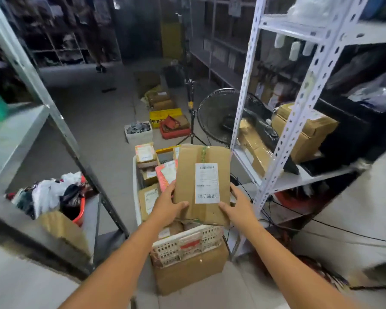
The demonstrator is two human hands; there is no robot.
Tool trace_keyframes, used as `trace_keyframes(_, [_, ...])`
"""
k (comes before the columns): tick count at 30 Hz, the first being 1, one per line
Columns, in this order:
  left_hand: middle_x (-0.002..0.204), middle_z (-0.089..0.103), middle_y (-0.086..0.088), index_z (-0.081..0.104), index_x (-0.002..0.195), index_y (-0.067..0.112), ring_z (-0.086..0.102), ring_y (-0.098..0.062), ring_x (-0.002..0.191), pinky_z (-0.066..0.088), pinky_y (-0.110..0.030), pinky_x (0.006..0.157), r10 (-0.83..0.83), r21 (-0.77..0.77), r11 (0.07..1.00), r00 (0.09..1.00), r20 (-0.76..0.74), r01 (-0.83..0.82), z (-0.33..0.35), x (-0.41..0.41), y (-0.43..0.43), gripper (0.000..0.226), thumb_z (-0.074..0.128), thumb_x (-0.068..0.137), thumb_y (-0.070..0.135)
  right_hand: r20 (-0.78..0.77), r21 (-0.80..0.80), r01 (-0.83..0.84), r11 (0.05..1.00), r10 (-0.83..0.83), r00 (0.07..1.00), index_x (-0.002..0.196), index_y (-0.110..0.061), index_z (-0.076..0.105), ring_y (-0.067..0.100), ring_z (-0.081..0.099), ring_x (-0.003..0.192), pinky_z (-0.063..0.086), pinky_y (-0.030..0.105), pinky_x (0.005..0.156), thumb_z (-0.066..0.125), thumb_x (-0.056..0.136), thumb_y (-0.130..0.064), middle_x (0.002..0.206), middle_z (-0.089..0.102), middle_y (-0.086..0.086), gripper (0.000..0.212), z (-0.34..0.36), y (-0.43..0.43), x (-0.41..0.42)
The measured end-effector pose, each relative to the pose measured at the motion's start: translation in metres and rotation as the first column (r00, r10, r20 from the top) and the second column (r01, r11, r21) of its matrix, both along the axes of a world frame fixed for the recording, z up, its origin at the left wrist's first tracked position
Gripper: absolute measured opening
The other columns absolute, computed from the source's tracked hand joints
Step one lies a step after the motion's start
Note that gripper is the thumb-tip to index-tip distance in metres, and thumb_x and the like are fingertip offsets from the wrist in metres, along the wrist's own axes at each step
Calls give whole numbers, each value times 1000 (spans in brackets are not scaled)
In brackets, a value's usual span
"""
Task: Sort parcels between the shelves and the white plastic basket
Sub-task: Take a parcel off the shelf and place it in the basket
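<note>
**Aisle inspection: one parcel held in both hands over the basket**

Surroundings. The white plastic basket [165,248] stands in the aisle, its near end resting on a brown carton [189,270]. It holds several small parcels [148,197], most of them labelled. To the right, close beside the basket, rises a white perforated shelf rack [299,103]. Its lower shelf carries brown boxes [308,130] and dark items that cannot be identified. Black cables [343,230] trail across the floor under that rack. Behind the basket stand a floor fan [218,117] and a tripod [191,121], and further back a yellow crate [163,117]. To the left is a grey metal shelf unit [54,121], with a red basin [80,210] full of bags on its lower level. The rack's upright stands just right of the held parcel.

Task item. A flat cardboard parcel [202,184] is held above the basket, tilted, its white label [206,182] facing the camera.

Hands. Both forearms extend forward from the bottom of the frame. The left hand [168,205] grips the parcel's lower left edge, thumb on the front face. The right hand [236,208] grips the lower right edge, thumb likewise on the front. The fingers behind the parcel are hidden.
</note>
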State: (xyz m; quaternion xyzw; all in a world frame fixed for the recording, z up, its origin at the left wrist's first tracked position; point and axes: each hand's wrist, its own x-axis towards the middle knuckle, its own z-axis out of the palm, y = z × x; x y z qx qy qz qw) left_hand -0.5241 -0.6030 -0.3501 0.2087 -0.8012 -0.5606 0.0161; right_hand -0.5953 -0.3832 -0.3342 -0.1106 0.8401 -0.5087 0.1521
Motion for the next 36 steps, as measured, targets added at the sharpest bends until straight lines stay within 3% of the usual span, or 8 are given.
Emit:
trace_keyframes(6, [136,52,8,26,152,34,50,-15,124,44,-38,104,64,11,998,998,24,-64,1,-60,-71,84,72,85,14,2,14,-69,998,69,998,148,-28,38,6,49,120,41,34,108,69,88,-11,137,54,-9,69,2,-75,-76])
trace_keyframes(12, [132,57,6,38,146,27,55,-12,115,46,-30,98,135,-39,990,990,32,-134,-7,-123,-127,73,74,84,14,-7,49,-191,980,191,982,145,-27,43,11,54,121,46,40,104,70,86,-16,135,58,-7,66,-10,-139,-163])
trace_keyframes(15, [126,59,6,41,143,24,57,-17,117,47,-35,99,187,-36,982,982,30,-186,-10,-163,-149,71,75,82,12,-7,29,-242,970,243,970,144,-25,44,8,55,118,46,31,101,71,86,-16,132,59,-9,65,-15,-167,-213])
trace_keyframes(20, [124,59,6,39,143,29,58,-16,113,49,-37,97,267,-3,964,963,38,-268,-24,-228,-180,74,75,81,11,22,-35,-303,952,304,952,140,-25,47,-28,49,96,43,7,88,68,87,-5,111,54,-32,61,-30,-206,-292])
trace_keyframes(24, [127,58,4,39,145,25,56,-16,113,47,-29,96,281,-4,960,958,51,-281,-47,-275,-202,75,74,81,7,39,-38,-282,959,283,958,141,-20,47,-30,48,95,40,-2,80,68,85,-1,111,53,-28,63,-49,-231,-339])
trace_keyframes(26, [125,58,7,39,145,27,56,-12,110,44,-19,87,274,2,962,960,65,-274,-60,-296,-210,76,74,81,8,50,-17,-275,961,276,960,140,-24,48,-16,53,103,44,10,90,69,84,-6,117,57,-25,62,-58,-240,-357])
trace_keyframes(29, [127,58,7,39,145,27,55,-12,111,43,-21,87,251,27,967,965,77,-253,-82,-323,-222,74,73,82,7,48,9,-267,964,267,963,138,-28,50,-5,53,110,45,33,102,68,84,-9,121,58,-22,59,-79,-250,-380])
trace_keyframes(36, [135,55,0,37,145,25,53,-21,121,45,-42,104,226,26,972,964,138,-232,-132,-371,-237,73,71,83,6,87,50,-213,976,208,974,144,-30,46,12,53,124,47,44,104,67,84,-8,136,58,-8,67,-131,-269,-418])
